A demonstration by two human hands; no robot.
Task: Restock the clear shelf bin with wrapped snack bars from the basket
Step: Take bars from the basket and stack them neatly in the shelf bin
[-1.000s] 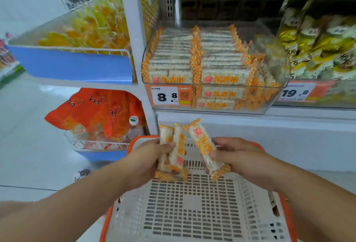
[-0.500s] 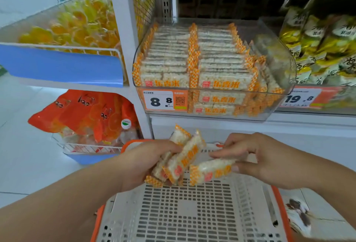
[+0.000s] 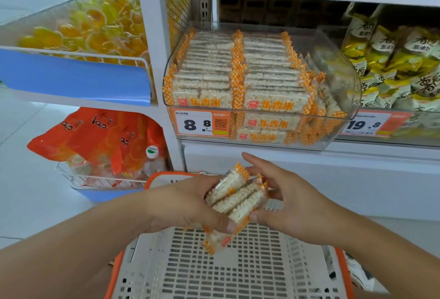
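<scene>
**Squaring up a handful of bars before they go into the bin**

The person stands at the shelf with both hands over the orange-rimmed basket (image 3: 228, 272), gathering a small stack of wrapped snack bars (image 3: 234, 197). The left hand (image 3: 188, 203) curls round the stack from the near side, thumb clamped over the lower end. The right hand (image 3: 289, 201) touches the far ends of the bars with relaxed, fairly straight fingers, index lifted clear, steadying the stack and not gripping it.

The bars lie side by side on edge, three clearly visible, with another wrapper hanging below the left thumb. Their long axis runs diagonally, from low near the left thumb up toward the shelf and to the right, orange crimped ends pointing at the clear shelf bin (image 3: 262, 89).

In the bin the stocked bars lie with their long axis left to right, in two neat columns, with a looser cluster standing at the right side. To do this step well, I would say the stack should be tapped flush between both palms, then turned so the bars run crosswise like those already there. The dangling wrapper looks likely to slip, so it wants tucking in first. The bin looks nearly full, so they probably belong on top or in the loose right part.
</scene>
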